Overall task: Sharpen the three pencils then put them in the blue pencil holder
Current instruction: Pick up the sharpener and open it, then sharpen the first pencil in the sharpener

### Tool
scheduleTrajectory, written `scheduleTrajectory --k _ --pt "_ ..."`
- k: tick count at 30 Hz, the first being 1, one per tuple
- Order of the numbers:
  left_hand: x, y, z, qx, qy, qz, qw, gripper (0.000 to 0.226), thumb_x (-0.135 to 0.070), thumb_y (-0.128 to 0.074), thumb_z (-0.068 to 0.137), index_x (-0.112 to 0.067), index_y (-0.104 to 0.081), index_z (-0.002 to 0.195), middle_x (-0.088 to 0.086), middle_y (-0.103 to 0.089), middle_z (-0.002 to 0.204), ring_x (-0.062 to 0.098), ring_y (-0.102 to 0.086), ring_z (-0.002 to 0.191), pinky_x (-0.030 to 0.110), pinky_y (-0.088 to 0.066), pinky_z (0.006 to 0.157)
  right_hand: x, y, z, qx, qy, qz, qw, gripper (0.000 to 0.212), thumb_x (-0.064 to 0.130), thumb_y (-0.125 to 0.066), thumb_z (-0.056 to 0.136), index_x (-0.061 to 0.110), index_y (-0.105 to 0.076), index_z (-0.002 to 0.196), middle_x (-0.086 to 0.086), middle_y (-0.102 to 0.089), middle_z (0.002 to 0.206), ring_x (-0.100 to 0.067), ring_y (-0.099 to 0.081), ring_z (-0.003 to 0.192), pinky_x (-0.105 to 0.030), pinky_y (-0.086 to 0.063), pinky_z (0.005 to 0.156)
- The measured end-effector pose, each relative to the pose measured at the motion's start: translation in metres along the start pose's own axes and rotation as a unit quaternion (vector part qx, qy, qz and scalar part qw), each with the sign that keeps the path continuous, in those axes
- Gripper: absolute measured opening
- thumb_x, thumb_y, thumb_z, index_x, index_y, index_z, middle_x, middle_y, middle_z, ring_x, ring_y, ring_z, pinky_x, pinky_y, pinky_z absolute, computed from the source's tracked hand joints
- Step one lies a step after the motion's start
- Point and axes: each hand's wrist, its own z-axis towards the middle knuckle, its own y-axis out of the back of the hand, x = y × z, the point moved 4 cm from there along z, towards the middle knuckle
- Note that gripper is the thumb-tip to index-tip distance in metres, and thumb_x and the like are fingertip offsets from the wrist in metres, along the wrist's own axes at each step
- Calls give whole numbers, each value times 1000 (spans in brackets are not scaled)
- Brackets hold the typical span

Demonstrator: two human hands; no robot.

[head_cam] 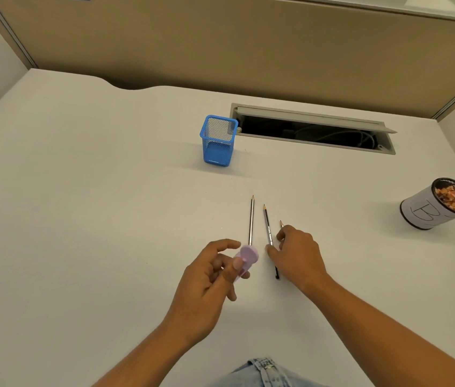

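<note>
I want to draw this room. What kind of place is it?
Probably an office cubicle: a white desk with tan partition walls behind it and a cable hatch with wires inside.

Soft, even overhead light, faint shadows, slight overall blur, wide-angle bending at the edges.

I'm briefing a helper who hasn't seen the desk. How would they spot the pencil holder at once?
On the white desk, look toward the far edge, at the left end of the open cable slot. The blue pencil holder stands there, a square mesh cup. The other cup, at the right, is round, paper-wrapped and holds shavings.
</note>
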Motion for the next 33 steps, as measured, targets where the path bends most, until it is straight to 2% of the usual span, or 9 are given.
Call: scheduleTrajectory --k 6,9,11,16,19,21,23,27,33 --pt "0 5 2 -9 10 -12 1000 26 -53 -49 95 -36 -63 108 -6 -72 92 10 -49 56 19 -45 56 5 -2 8 11 -22 11 1000 20 26 -65 79 18 -65 97 0 -71 86 -22 -66 76 -32 -56 67" --pt "-3 8 3 -6 18 10 1000 34 -60 -62 81 -42 -61 109 -12 -69 97 5 -57 66 18 -51 61 6 15 5 -11 -26 72 997 27 25 -67 77 20 -70 104 9 -69 71 -10 -65 67 -23 -50 59" --pt "-6 11 2 -10 13 46 999 36 -57 -71 76 -44 -62 108 -18 -68 99 5 -63 72 15 -53 65 8 32 -2 -20 -7 132 991 20 19 -65 78 23 -74 96 10 -66 64 -3 -59 54 -14 -43 50" --pt "-21 19 1 -16 -50 75 996 30 -43 -78 78 -42 -71 107 -17 -70 100 9 -67 90 14 -54 67 12 85 -50 18 130 219 967 26 13 -64 89 38 -72 90 10 -65 91 -11 -64 71 -11 -43 56" --pt "-23 24 -2 -26 -19 27 999 42 -44 -81 70 -44 -71 111 -15 -72 92 6 -68 71 15 -55 63 6 107 -78 -13 174 171 970 22 22 -62 93 39 -73 100 13 -65 95 -11 -62 80 -11 -40 57" --pt "-25 25 -3 -35 -21 31 999 36 -46 -80 68 -44 -73 103 -17 -74 89 5 -66 64 15 -55 59 0 117 -91 -44 177 142 973 22 27 -59 93 42 -73 102 15 -63 96 -11 -59 81 -9 -37 56" --pt "-30 23 -5 -34 -31 29 999 27 -46 -79 69 -42 -76 95 -18 -75 88 5 -65 63 14 -53 57 -3 123 -102 -71 183 110 974 21 34 -57 92 46 -71 101 17 -62 97 -12 -56 83 -12 -38 59" --pt "-36 21 -13 -30 -29 -4 999 26 -44 -79 68 -40 -78 93 -12 -77 86 7 -63 55 15 -54 55 0 131 -118 -117 210 72 968 13 45 -59 94 44 -72 99 23 -61 86 -8 -54 85 -34 -42 70" --pt "-41 19 -23 -8 -39 -3 999 30 -35 -81 71 -24 -80 99 -7 -79 89 7 -67 65 17 -54 62 14 138 -131 -129 239 39 962 18 39 -60 87 40 -74 99 23 -59 86 -4 -53 82 -38 -43 71"
